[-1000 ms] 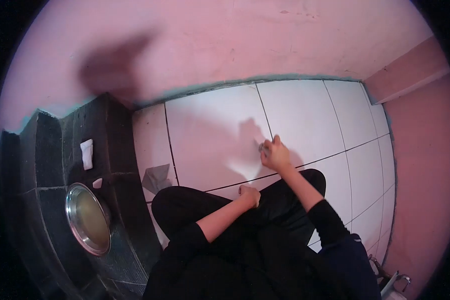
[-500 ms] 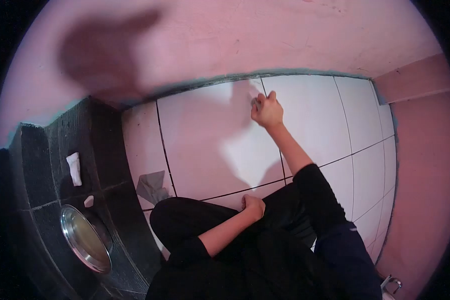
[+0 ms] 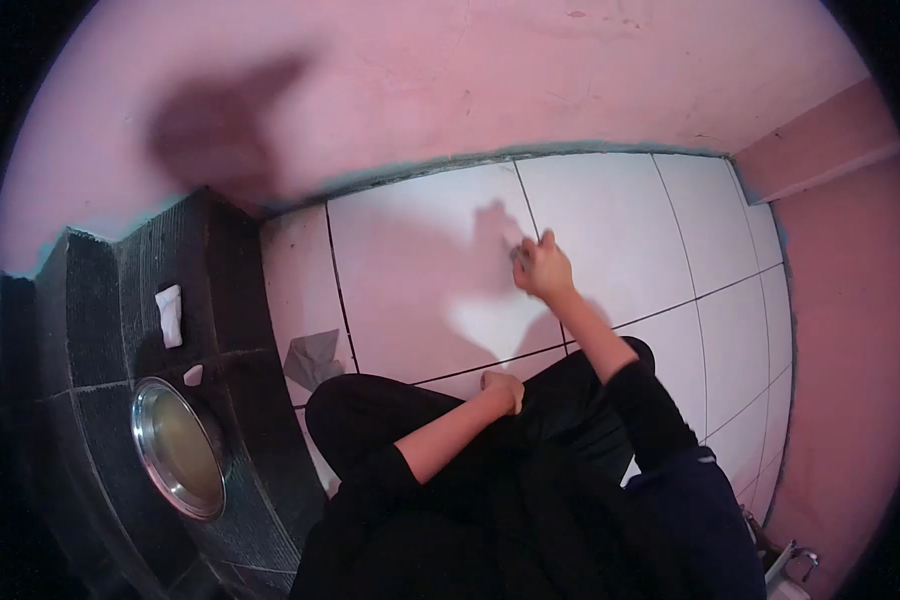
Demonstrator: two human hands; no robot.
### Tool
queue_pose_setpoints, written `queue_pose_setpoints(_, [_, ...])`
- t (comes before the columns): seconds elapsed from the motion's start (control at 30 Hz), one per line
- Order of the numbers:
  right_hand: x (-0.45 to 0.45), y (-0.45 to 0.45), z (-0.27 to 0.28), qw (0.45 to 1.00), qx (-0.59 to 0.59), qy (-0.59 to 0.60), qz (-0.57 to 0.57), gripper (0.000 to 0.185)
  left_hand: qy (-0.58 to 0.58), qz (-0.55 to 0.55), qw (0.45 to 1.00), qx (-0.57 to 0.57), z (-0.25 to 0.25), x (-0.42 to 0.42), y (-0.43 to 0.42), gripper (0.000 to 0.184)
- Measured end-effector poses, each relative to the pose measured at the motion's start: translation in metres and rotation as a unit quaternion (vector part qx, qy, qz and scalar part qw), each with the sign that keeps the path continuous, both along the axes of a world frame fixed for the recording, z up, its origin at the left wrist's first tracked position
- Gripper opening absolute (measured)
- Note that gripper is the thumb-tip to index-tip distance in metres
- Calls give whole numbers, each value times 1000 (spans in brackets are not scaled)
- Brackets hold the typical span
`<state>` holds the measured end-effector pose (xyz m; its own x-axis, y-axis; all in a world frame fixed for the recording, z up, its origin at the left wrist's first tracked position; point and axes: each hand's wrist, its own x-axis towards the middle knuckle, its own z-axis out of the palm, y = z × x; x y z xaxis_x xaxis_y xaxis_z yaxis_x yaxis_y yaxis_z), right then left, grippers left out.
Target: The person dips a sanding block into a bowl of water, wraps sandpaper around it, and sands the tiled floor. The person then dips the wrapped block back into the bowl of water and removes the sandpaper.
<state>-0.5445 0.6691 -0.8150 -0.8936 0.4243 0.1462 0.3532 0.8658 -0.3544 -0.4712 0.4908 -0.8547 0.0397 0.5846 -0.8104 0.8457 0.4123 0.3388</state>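
Observation:
My right hand (image 3: 545,270) reaches out low over the white floor tiles (image 3: 610,230). Its fingers are closed on a small grey piece (image 3: 517,256), mostly covered by the fingers, so its kind is unclear. Close to my lap, my left hand (image 3: 503,391) is loosely curled, with nothing seen in it. A folded grey sheet (image 3: 313,357) lies on the tiles to the left, beside my knee.
On the dark tiled step (image 3: 245,290) at the left are a white folded cloth (image 3: 170,316), a small white chunk (image 3: 193,375) and a metal bowl (image 3: 142,440) of cloudy liquid. A pink wall (image 3: 450,80) bounds the floor ahead. A metal tap (image 3: 800,553) shows at lower right.
My right hand has drawn back from near the wall towards me, still closed on the grey piece. The left hand stays by my lap. The whole view has shifted slightly.

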Motion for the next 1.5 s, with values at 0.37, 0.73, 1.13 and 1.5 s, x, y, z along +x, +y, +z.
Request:
queue_pose_setpoints(0.37, [54, -39, 13, 1000, 6, -5, -12, 25, 37, -2, 999, -12, -4, 14, -1, 18])
queue_pose_setpoints(0.73, [-100, 24, 12, 997, 31, -38, -52, 27, 13, 12, 1000, -21, -6, 19, 0, 19])
queue_pose_setpoints(1.13, [-136, 37, 45, 987, -13, -143, -70, 26, -6, 28, 999, 33, 1, -9, -2, 35])
queue_pose_setpoints(1.5, [84, -44, 27, 997, 3, -77, 14, 22, 7, -18, 999, -26, 17, -4, 1, 36])
